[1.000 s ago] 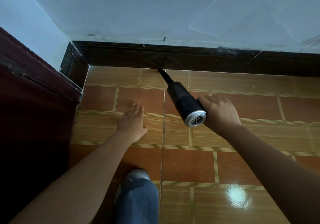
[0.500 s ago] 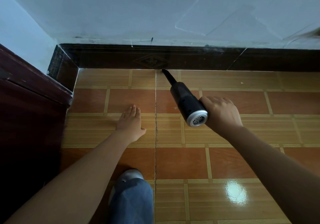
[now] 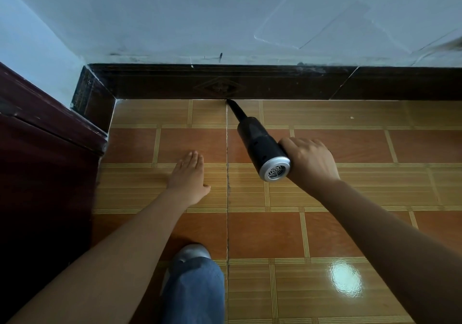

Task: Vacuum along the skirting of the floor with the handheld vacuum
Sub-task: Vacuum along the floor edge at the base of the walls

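Note:
My right hand (image 3: 310, 163) grips a black handheld vacuum (image 3: 257, 143) with a silver vented rear cap. Its narrow black nozzle tip touches the foot of the dark brown skirting (image 3: 275, 83), just below a diamond motif, at the grout line of the orange tiled floor (image 3: 350, 193). My left hand (image 3: 188, 176) lies flat on the floor to the left of the vacuum, fingers straight and together, holding nothing.
A dark red wooden cabinet (image 3: 42, 173) stands along the left. The skirting turns a corner at the back left. A rough pale blue wall (image 3: 250, 16) rises above it. My knee in blue jeans (image 3: 195, 288) is at the bottom centre. A small white speck (image 3: 352, 117) lies near the skirting to the right.
The nozzle tip has stayed near the same grout line at the skirting while my view shifted; the vacuum body and my right hand swung slightly right. My left hand stays flat on the floor.

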